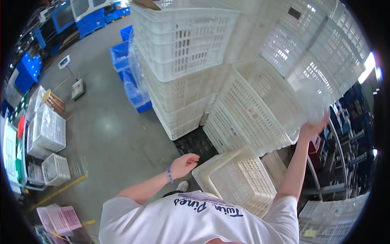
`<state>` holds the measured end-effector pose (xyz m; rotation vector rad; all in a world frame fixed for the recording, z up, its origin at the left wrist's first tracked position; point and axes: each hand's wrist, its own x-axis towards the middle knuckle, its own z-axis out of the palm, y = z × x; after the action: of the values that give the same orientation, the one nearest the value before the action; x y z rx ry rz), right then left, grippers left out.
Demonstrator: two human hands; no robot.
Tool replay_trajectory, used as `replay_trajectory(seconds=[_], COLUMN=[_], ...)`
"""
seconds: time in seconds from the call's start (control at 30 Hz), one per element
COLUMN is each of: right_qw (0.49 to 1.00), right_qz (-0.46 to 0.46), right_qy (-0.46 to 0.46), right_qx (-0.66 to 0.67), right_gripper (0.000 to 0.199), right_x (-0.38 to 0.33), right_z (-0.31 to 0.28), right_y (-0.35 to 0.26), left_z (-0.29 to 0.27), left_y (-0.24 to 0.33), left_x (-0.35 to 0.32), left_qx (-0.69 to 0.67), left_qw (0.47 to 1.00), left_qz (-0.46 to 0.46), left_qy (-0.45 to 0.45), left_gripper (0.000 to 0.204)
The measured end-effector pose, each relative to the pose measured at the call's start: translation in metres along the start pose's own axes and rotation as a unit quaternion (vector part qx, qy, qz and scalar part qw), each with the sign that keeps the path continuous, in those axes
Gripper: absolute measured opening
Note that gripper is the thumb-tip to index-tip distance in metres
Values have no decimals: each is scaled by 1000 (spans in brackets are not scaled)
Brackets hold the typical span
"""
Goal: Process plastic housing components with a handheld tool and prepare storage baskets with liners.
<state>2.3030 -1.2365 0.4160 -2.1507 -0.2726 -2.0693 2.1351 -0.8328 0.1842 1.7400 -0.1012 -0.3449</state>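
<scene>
My right hand (316, 128) is raised at the right, closed on a clear plastic bag (312, 99) that is smeared by motion. The bag is beside the rim of a stacked white crate (254, 107); I cannot tell whether they touch. My left hand (185, 164) is low in front of me, its fingers curled in and nothing visible in them. Just right of that hand, close to my body, an open white plastic crate (221, 183) with slotted sides stands at an angle. My shirt hides its near end.
Tall stacks of white slotted crates (187, 44) rise ahead, by a black pallet (195, 144). Blue bins (126, 77) stand behind them. Metal racking (337, 162) is at the right. More crates (48, 130), a wooden stool (53, 101) and a floor scale (77, 89) are at the left.
</scene>
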Motion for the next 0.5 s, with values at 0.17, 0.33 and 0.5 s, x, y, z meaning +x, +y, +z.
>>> replay_trajectory(seconds=[0.17, 0.33, 0.5], right_qw=[597, 923, 557], right_qz=[165, 69, 148], right_qy=[-785, -351, -687], right_qx=[-18, 143, 441], right_gripper=[38, 31, 27], right_x=[-99, -114, -235], right_z=[68, 68, 6], right_y=[99, -72, -282], left_z=[-21, -1, 0], left_y=[-35, -93, -103], left_x=[-86, -171, -230], left_qx=[111, 38, 70], left_qw=[991, 981, 990], left_qz=[-52, -183, -108], left_qy=[44, 53, 60], left_gripper=[33, 37, 41])
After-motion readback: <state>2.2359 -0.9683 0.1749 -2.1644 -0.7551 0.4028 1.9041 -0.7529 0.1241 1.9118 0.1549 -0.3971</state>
